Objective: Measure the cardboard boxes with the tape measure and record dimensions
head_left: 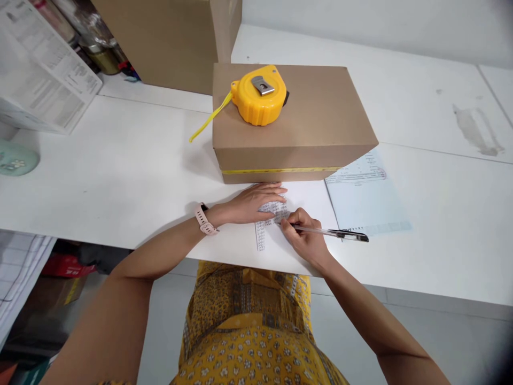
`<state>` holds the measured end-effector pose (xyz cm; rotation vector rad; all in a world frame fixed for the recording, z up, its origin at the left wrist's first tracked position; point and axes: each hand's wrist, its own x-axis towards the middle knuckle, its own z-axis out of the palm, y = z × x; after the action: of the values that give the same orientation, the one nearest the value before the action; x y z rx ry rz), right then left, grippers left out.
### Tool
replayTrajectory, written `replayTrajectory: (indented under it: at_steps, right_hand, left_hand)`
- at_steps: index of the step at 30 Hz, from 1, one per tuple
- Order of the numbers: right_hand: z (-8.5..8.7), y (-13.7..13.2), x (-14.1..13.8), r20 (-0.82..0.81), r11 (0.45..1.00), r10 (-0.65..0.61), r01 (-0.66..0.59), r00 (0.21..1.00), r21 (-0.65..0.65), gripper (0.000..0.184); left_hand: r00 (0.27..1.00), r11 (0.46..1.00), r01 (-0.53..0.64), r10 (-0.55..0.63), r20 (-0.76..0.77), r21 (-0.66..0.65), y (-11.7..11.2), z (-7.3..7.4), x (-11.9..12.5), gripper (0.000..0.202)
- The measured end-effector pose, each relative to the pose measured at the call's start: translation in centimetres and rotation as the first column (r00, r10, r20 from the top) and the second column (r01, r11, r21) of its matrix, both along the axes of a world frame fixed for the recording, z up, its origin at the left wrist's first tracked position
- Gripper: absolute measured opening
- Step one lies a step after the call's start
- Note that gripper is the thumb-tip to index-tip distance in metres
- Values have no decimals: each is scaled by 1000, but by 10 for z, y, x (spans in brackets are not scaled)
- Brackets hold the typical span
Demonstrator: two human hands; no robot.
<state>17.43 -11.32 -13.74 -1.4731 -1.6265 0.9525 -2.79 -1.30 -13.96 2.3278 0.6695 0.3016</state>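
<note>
My right hand (305,235) is closed around a clear pen (332,233), its tip resting on a small printed paper slip (267,227) near the front edge of the white table (132,176). My left hand (254,202), with a pink watch on the wrist, lies flat with fingers stretched out, pressing the slip's upper part. Just beyond both hands stands a closed cardboard box (316,123) with a strip of yellow tape along its front. A yellow tape measure (258,96) sits on top of the box, its strap hanging off the left side.
A pale blue printed sheet (366,198) lies partly under the box at the right. A larger cardboard box (172,37) stands at the back. Printed papers (44,75) and jars are at the far left, and a green round object (16,159) sits near the left edge.
</note>
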Motion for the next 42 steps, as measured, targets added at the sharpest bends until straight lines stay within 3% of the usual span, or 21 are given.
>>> replayTrajectory:
  at_steps: [42]
  right_hand:
    - [-1,1,0,-22,999,-42,43,999,31,25]
  left_hand:
    - [1000,1000,5,-5,-8,8,0,1,0,44]
